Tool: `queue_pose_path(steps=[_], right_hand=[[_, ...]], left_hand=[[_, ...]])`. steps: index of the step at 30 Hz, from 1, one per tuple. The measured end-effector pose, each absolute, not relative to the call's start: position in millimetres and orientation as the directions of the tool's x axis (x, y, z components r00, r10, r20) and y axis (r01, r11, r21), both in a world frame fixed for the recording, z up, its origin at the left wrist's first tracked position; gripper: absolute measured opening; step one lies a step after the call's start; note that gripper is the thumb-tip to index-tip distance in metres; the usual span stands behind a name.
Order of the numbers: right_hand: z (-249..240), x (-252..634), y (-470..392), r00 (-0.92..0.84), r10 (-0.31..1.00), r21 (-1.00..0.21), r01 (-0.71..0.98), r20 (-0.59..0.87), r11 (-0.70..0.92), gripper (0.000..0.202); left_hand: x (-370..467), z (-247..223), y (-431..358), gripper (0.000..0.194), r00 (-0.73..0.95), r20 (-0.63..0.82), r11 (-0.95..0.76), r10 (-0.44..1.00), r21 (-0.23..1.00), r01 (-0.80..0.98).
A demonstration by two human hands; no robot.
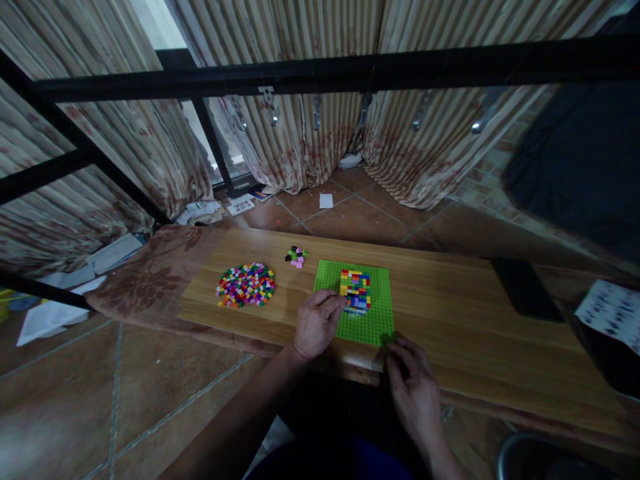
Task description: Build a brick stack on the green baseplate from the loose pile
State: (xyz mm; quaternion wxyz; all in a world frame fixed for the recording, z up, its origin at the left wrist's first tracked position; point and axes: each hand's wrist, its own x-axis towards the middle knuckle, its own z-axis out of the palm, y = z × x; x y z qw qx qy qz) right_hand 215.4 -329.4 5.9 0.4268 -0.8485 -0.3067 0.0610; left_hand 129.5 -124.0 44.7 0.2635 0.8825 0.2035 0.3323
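Note:
A green studded baseplate [377, 327] lies on the wooden board, with a block of multicoloured toy bricks [356, 287] built up on its middle. My left hand [317, 323] is over the plate's left edge, thumb and forefinger pinched together against the lower left side of the brick block. Whatever is between those fingertips is too small to make out. At the plate's near right corner is my right hand [413, 380], its fingers curled onto that corner. Left of the plate lies a round spread of loose coloured bricks [246, 285].
A small cluster of pink, green and black bricks [297, 257] sits behind the spread. A dark phone-like slab [525, 290] lies at the board's right end, near a printed sheet [613, 313]. Black metal bars [320, 79] cross in front of curtains.

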Motion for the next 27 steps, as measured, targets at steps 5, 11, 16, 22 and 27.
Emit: queue_pose_path(steps=[5, 11, 16, 22, 27], right_hand=[[6.0, 216.0, -328.7, 0.796, 0.578, -0.755, 0.488, 0.178, -0.439, 0.032], [6.6, 215.9, -328.9, 0.801, 0.573, -0.763, 0.478, 0.174, -0.436, 0.034], [4.5, 216.7, -329.6, 0.799, 0.574, -0.762, 0.482, 0.181, -0.431, 0.033], [3.9, 217.0, -328.4, 0.802, 0.566, -0.769, 0.480, 0.190, -0.422, 0.033], [6.7, 215.5, -328.4, 0.800, 0.573, -0.762, 0.479, 0.176, -0.435, 0.032]], left_hand=[[131.2, 46.1, -122.7, 0.016, 0.694, 0.488, -0.779, 0.529, 0.604, 0.170], [132.5, 45.5, -123.3, 0.013, 0.690, 0.487, -0.781, 0.536, 0.597, 0.185], [131.8, 42.7, -123.5, 0.015, 0.683, 0.502, -0.803, 0.530, 0.556, 0.213], [127.1, 40.7, -123.0, 0.020, 0.725, 0.552, -0.891, 0.411, 0.412, 0.192], [126.2, 38.7, -123.1, 0.022, 0.738, 0.561, -0.913, 0.375, 0.362, 0.189]])
